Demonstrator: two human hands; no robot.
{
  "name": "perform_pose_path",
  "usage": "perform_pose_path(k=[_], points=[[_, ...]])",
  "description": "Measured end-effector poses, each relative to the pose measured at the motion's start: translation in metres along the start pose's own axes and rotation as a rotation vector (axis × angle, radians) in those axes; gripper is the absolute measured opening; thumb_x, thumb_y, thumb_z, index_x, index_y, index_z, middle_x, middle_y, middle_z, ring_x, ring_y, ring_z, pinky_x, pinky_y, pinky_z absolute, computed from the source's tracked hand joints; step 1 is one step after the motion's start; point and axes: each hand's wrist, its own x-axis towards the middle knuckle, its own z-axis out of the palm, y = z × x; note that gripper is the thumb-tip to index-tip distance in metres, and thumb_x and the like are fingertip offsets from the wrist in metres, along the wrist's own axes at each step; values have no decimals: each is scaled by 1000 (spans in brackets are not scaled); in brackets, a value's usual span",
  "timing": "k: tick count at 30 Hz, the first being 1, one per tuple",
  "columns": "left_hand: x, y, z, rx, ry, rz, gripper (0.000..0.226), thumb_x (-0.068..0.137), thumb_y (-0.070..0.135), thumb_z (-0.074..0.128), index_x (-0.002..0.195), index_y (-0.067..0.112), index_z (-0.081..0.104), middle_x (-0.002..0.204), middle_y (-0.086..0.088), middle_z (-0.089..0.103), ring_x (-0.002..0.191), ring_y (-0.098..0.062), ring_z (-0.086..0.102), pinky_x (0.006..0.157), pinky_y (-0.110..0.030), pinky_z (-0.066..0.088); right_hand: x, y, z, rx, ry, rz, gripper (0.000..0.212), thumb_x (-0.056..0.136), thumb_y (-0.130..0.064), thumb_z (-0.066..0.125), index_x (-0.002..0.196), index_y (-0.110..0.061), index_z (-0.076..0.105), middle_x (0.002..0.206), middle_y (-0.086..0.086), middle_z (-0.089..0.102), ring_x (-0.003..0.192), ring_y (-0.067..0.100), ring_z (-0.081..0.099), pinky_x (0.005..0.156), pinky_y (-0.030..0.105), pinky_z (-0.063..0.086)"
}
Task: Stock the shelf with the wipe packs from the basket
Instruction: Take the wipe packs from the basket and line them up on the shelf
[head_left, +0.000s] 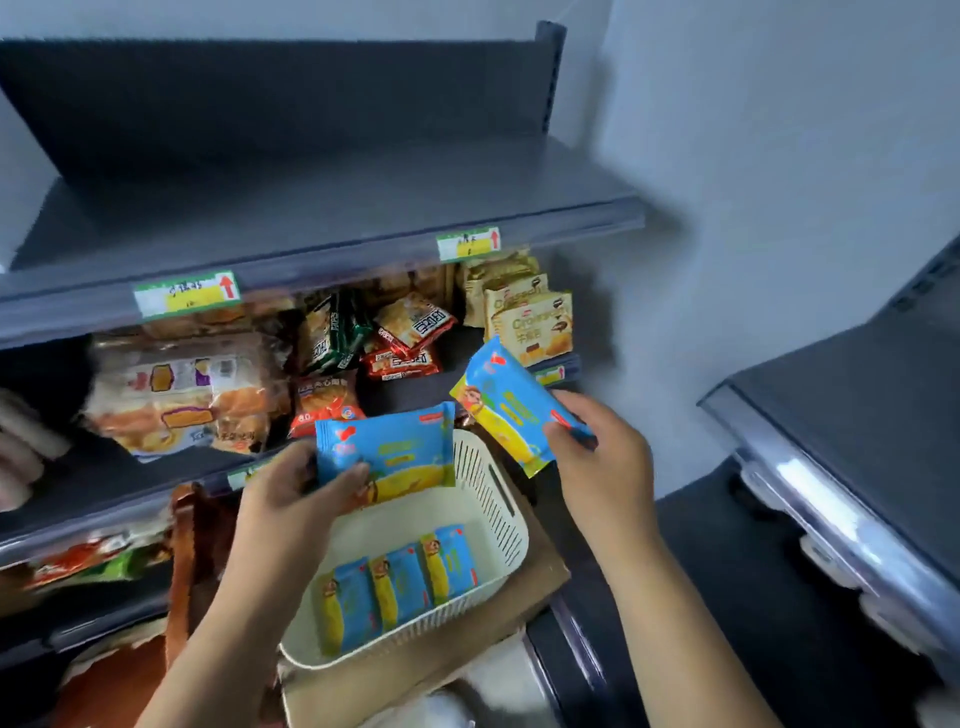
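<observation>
A cream slotted basket (498, 499) stands on a cardboard box, with three blue-and-yellow wipe packs (397, 584) lying side by side in its bottom. My left hand (291, 493) holds another wipe pack (395, 449) by its lower left corner, just above the basket's far rim. My right hand (597, 452) grips one more wipe pack (506, 400) at its right end, tilted, in front of the snack shelf. The dark upper shelf (332, 208) above holds nothing.
The middle shelf (130, 483) carries bread bags (182, 395), red snack packs (410, 332) and croissant boxes (535, 322). Price tags (187, 293) sit on the upper shelf's front rail. A second dark shelf unit (857, 415) stands at the right. The cardboard box (540, 577) is under the basket.
</observation>
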Motion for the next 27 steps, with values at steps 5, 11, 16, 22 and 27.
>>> perform_pose_path(k=[5, 11, 16, 22, 27], points=[[-39, 2, 9, -27, -129, 63, 10, 86, 22, 80, 94, 24, 75, 91, -5, 78, 88, -29, 74, 87, -57, 57, -65, -15, -39, 59, 144, 2, 30, 93, -8, 65, 114, -28, 74, 104, -14, 75, 94, 2, 71, 79, 26, 59], [-86, 15, 35, -110, -280, 110, 7, 90, 11, 74, 96, 15, 72, 88, -4, 78, 67, -5, 70, 58, -23, 54, -126, -23, -95, 9, 273, -19, 28, 94, -6, 66, 115, -23, 75, 106, -9, 75, 92, 3, 71, 69, 11, 51], [-121, 40, 67, -170, -487, 176, 16, 90, 3, 71, 103, 12, 72, 94, -5, 79, 79, -13, 74, 66, -22, 59, -174, -35, -147, 50, 469, -37, 31, 93, -3, 64, 110, -27, 75, 104, -14, 75, 93, 4, 71, 74, 16, 55], [-175, 75, 134, -189, -765, 277, 14, 90, 4, 72, 97, 16, 73, 90, -1, 79, 79, -14, 72, 68, -29, 60, -230, -39, -223, -6, 771, -52, 31, 93, -8, 67, 115, -28, 75, 106, -16, 74, 90, 4, 68, 77, 23, 53], [-239, 97, 202, -203, -1007, 330, 16, 88, -1, 72, 103, 5, 72, 100, -8, 79, 91, -20, 74, 77, -27, 60, -288, -35, -289, -63, 972, -48, 29, 94, -11, 68, 114, -31, 74, 105, -19, 73, 93, 7, 70, 81, 34, 60]])
